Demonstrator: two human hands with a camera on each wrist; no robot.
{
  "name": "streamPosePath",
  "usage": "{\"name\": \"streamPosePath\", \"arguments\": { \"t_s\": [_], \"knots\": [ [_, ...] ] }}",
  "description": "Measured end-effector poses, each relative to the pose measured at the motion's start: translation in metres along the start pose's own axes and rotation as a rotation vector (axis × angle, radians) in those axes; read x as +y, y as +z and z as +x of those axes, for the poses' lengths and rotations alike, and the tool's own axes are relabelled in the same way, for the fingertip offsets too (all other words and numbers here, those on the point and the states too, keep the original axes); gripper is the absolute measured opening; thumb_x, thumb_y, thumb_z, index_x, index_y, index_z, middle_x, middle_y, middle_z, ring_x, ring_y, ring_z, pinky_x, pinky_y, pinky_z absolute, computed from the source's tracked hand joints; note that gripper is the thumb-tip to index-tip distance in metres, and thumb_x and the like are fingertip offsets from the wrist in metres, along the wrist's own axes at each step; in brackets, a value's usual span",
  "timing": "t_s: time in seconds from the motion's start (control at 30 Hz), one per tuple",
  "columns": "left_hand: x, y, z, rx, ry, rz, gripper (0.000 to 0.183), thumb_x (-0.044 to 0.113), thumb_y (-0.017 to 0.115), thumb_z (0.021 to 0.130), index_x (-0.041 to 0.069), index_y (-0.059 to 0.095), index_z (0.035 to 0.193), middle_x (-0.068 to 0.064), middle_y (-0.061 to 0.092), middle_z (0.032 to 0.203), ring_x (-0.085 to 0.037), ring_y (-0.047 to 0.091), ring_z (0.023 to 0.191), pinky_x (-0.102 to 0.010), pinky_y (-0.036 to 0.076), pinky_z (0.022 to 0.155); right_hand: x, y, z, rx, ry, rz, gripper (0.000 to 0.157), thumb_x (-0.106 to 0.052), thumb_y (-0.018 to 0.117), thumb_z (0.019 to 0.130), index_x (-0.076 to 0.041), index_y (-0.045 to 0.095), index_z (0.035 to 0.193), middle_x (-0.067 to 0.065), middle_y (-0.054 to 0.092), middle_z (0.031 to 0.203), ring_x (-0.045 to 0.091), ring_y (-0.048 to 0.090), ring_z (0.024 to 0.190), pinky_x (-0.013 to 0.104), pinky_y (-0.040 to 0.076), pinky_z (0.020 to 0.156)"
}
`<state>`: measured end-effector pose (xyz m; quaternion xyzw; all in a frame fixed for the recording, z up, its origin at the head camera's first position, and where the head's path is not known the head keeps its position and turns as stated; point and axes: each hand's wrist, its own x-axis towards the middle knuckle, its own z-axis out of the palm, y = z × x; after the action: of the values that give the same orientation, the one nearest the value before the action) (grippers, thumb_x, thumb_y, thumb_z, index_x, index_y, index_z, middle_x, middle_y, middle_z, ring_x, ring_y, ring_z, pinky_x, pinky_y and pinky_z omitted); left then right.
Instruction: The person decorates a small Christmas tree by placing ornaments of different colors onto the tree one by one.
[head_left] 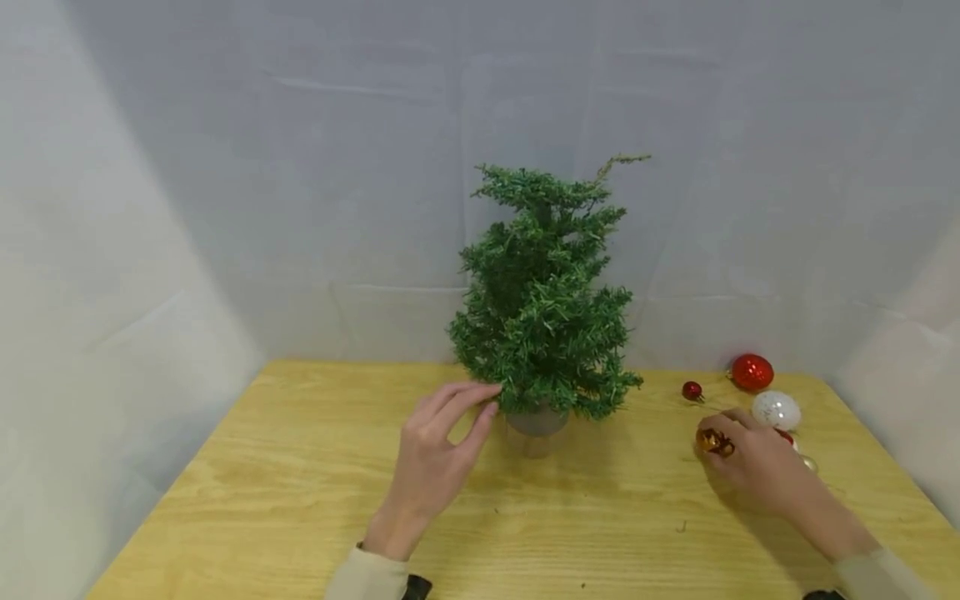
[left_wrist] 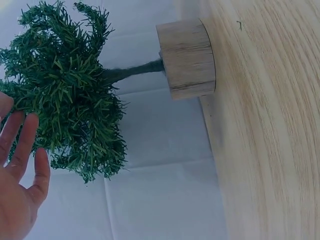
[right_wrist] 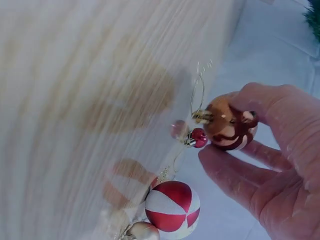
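Observation:
A small green artificial Christmas tree (head_left: pixel 543 300) stands on a round wooden base (left_wrist: pixel 187 59) near the table's back edge. Beside its lower left branches is my left hand (head_left: pixel 435 454), with extended fingertips right at the needles and nothing visible held. At the right of the table, my right hand (head_left: pixel 765 462) grips a copper-gold bauble (right_wrist: pixel 230 122) with dark red swirls between thumb and fingers. The bauble's gold cap and thin hanging string (right_wrist: pixel 199 92) point away from the palm. Part of its surface is hidden behind the fingers.
Around my right hand lie a small dark red bauble (head_left: pixel 692 390), a shiny red one (head_left: pixel 752 372) and a white one (head_left: pixel 777 411). A red-and-white bauble (right_wrist: pixel 172 206) and a pale gold one (right_wrist: pixel 144 231) sit close together. White cloth (head_left: pixel 337 167) hangs behind the table.

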<state>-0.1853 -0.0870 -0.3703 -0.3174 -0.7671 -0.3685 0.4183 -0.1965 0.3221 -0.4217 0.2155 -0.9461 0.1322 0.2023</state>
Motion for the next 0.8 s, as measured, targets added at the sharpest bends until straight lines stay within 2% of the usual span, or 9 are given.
{"name": "streamPosePath", "arguments": {
  "t_s": [0.07, 0.13, 0.23, 0.43, 0.6, 0.7, 0.8],
  "knots": [
    [0.0, 0.0, 0.0, 0.002, 0.001, -0.001, 0.026, 0.002, 0.077, 0.085, 0.008, 0.076, 0.111, -0.005, 0.076, 0.103, -0.018, 0.072, 0.09, -0.038, 0.059, 0.083, -0.002, -0.001, -0.001, 0.085, -0.039, 0.031, 0.041, -0.001, 0.089, 0.067, -0.008, 0.069, 0.102, 0.011, 0.068, 0.098, 0.019, 0.068, 0.074, 0.029, 0.056, 0.058],
    [0.0, 0.0, 0.001, 0.004, 0.006, -0.003, 0.026, 0.002, 0.077, 0.085, 0.008, 0.076, 0.11, -0.005, 0.076, 0.102, -0.018, 0.072, 0.09, -0.037, 0.058, 0.082, -0.004, -0.004, 0.0, 0.133, -0.061, 0.084, 0.043, 0.002, 0.09, 0.065, -0.009, 0.068, 0.1, 0.009, 0.068, 0.096, 0.012, 0.067, 0.074, 0.024, 0.055, 0.055],
    [-0.001, -0.001, 0.002, 0.008, 0.009, -0.01, 0.027, 0.0, 0.077, 0.084, 0.008, 0.076, 0.109, -0.006, 0.076, 0.102, -0.018, 0.072, 0.088, -0.036, 0.059, 0.082, -0.009, -0.009, 0.0, 0.141, -0.048, 0.179, 0.044, 0.005, 0.088, 0.067, -0.01, 0.068, 0.103, 0.007, 0.067, 0.099, 0.0, 0.063, 0.078, 0.017, 0.055, 0.056],
    [-0.003, -0.002, 0.001, 0.005, 0.018, -0.033, 0.027, -0.001, 0.077, 0.084, 0.007, 0.076, 0.109, -0.005, 0.076, 0.101, -0.016, 0.072, 0.086, -0.036, 0.058, 0.081, -0.024, -0.025, -0.003, 0.147, 0.043, 0.321, 0.047, 0.009, 0.085, 0.071, -0.01, 0.065, 0.109, 0.007, 0.067, 0.105, -0.015, 0.061, 0.091, 0.013, 0.056, 0.061],
    [-0.001, -0.001, 0.0, 0.004, 0.014, -0.034, 0.027, -0.001, 0.077, 0.084, 0.008, 0.076, 0.11, -0.005, 0.076, 0.101, -0.015, 0.071, 0.086, -0.037, 0.058, 0.083, -0.037, -0.036, -0.006, 0.123, 0.125, 0.401, 0.044, 0.006, 0.084, 0.076, -0.011, 0.062, 0.111, -0.001, 0.065, 0.105, -0.01, 0.068, 0.086, 0.016, 0.058, 0.062],
    [0.001, -0.001, 0.0, -0.003, 0.005, -0.03, 0.026, 0.001, 0.076, 0.086, 0.008, 0.076, 0.111, -0.004, 0.076, 0.101, -0.014, 0.071, 0.086, -0.036, 0.058, 0.083, -0.044, -0.04, -0.008, 0.11, 0.136, 0.45, 0.044, 0.004, 0.083, 0.079, -0.01, 0.062, 0.116, -0.013, 0.064, 0.107, -0.002, 0.073, 0.082, 0.019, 0.059, 0.063],
    [0.002, -0.002, -0.002, -0.009, -0.002, -0.023, 0.025, 0.002, 0.076, 0.086, 0.009, 0.076, 0.111, -0.004, 0.076, 0.101, -0.013, 0.071, 0.086, -0.035, 0.058, 0.083, -0.048, -0.042, -0.011, 0.11, 0.127, 0.466, 0.049, 0.005, 0.082, 0.08, -0.011, 0.065, 0.123, -0.019, 0.06, 0.11, -0.003, 0.072, 0.087, 0.018, 0.059, 0.064]
  ]
}}
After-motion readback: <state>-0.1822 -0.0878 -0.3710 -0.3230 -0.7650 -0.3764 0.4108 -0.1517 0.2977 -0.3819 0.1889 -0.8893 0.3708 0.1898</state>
